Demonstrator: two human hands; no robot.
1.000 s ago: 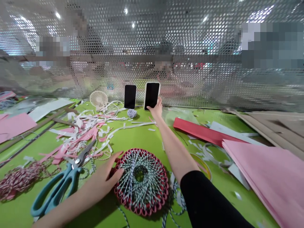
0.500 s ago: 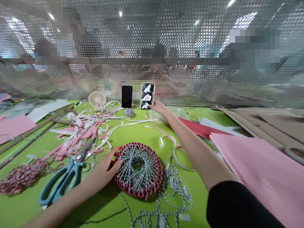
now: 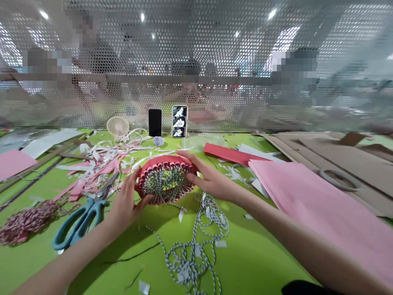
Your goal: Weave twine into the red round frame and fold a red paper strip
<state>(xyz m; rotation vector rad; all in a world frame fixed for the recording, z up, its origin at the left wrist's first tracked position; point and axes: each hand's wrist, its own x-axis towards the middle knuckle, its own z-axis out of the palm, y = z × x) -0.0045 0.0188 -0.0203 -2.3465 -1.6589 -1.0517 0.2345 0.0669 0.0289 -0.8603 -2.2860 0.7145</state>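
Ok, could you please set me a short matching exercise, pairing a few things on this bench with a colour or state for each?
Things:
1. scissors
2. right phone
3. woven disc
4. loose twine

Features:
A. red rim
B. striped and tangled
C. teal handles
D. photos on screen

Pairs: 1-C, 2-D, 3-A, 4-B.

A red paper ring laced with striped twine is sitting tilted between the left grip and right grip, loose twine trailing below.

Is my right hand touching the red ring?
Touching: the head view shows the right hand with its fingers pressed on the edge of the red ring.
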